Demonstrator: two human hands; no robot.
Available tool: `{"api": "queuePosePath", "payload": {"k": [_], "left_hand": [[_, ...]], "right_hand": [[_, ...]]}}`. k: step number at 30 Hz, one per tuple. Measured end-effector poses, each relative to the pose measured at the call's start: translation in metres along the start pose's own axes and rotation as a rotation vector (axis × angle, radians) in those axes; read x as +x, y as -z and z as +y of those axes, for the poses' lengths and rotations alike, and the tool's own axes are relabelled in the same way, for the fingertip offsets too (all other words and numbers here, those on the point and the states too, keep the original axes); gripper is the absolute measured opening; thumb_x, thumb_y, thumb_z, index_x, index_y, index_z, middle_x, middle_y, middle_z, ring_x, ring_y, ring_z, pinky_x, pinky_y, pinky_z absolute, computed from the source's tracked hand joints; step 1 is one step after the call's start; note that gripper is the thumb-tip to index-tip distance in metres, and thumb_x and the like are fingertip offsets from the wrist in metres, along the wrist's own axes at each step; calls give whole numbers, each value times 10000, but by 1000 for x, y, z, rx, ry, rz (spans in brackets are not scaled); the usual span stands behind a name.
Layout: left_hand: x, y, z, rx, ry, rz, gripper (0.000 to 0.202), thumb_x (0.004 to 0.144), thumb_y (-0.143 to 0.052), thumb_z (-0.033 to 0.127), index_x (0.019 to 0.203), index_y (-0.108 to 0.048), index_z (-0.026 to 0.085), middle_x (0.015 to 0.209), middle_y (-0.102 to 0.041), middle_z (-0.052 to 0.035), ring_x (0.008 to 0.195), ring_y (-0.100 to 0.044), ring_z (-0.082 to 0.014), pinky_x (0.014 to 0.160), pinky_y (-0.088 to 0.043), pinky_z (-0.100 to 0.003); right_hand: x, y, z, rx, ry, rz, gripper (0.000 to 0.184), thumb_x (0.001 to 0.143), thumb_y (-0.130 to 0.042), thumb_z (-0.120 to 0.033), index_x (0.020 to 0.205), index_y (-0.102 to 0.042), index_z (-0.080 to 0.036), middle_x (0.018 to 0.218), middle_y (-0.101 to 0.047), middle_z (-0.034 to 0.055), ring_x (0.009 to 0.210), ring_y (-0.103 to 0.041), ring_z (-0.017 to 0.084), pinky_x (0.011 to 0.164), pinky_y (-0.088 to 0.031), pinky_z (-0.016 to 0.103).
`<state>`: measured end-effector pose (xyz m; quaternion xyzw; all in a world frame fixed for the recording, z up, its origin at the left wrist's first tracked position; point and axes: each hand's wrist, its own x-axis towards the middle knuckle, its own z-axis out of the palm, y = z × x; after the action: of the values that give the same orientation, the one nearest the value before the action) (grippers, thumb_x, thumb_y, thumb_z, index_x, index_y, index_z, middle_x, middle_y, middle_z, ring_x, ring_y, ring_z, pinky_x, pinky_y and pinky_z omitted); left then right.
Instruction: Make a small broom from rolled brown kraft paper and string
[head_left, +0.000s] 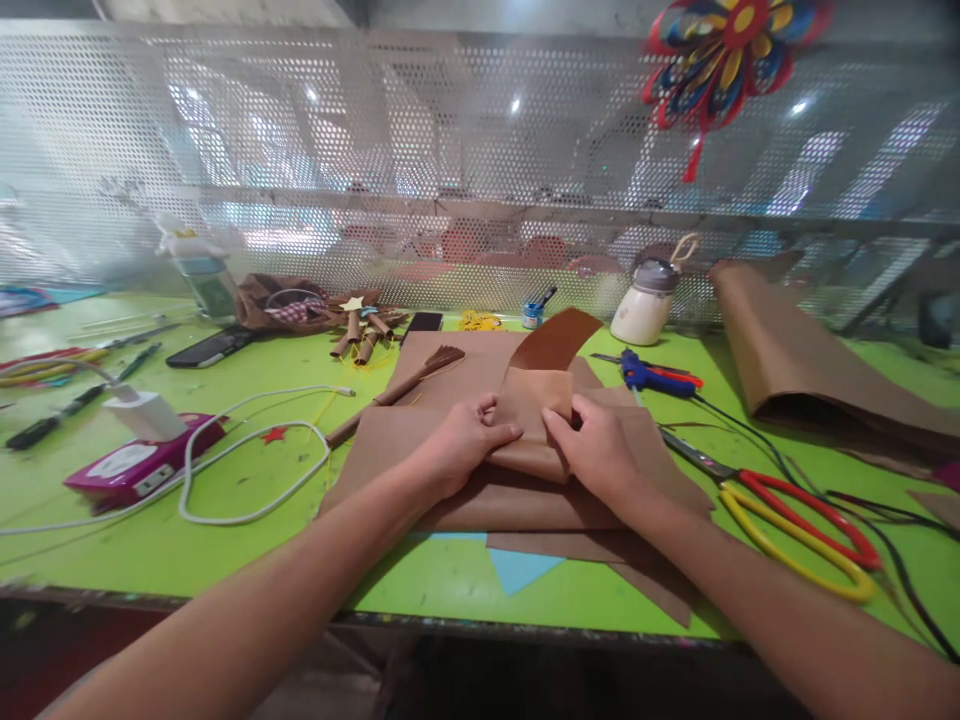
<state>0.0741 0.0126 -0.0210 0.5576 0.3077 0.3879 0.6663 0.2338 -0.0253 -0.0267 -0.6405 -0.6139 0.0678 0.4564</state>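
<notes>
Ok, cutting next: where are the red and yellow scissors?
Head view, green table: scissors right of the right hand gripping folded brown paper, below the blue glue gun.

Bright, even light falls from overhead, and lamp glints spot the perforated screen [450, 150] on the far side. Shadows on the green worktop [225, 545] are soft and short. The brown paper [534, 400] at centre is sharp; the frame edges bend and smear.

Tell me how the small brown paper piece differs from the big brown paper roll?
The small folded brown paper piece is pinched by the left hand and right hand; the big brown paper roll lies untouched. The piece is flat, the roll curled. Both are brown.
</notes>
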Motion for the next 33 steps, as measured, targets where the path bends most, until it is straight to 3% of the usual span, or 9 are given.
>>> {"api": "queuePosePath", "payload": {"k": [10,20,26,30,33], "left_hand": [[-1,-5,1,-13,45,-22,416,636,-765,248,1014,-644,125,970,-710,-95,847,-662,-223,809,-484,-330],[0,0,-3,-37,23,-97,525,613,-776,207,1104,-596,152,1006,-700,-88,886,-656,-211,834,-471,-322],[-1,0,-2,9,19,-12,525,612,-771,161,1102,-581,157,823,-700,-11,754,-642,-149,721,-481,-238],[-2,-2,2,-2,22,-66,535,616,-771,177,1117,-584,150,892,-703,-32,796,-644,-167,762,-483,-263],[-2,-2,2,43,37,30,619,580,-798,174,1154,-569,152,927,-708,-49,849,-645,-190,779,-481,-272]], "right_hand": [[3,-1,4,-28,-3,84,317,776,-498,-338,562,-288,-238,487,-352,-61,490,-313,119,491,-235,263],[2,1,4,20,-1,22,280,782,-509,-354,574,-376,-222,527,-466,-25,511,-376,130,491,-276,257],[1,2,3,48,0,-15,249,793,-506,-339,594,-431,-210,566,-523,-7,539,-420,139,504,-293,257],[1,2,2,18,9,38,312,770,-534,-318,543,-341,-226,497,-440,-37,506,-363,125,483,-246,260],[2,2,3,11,6,43,335,768,-534,-327,539,-310,-229,488,-393,-47,502,-346,123,481,-238,259]]}}
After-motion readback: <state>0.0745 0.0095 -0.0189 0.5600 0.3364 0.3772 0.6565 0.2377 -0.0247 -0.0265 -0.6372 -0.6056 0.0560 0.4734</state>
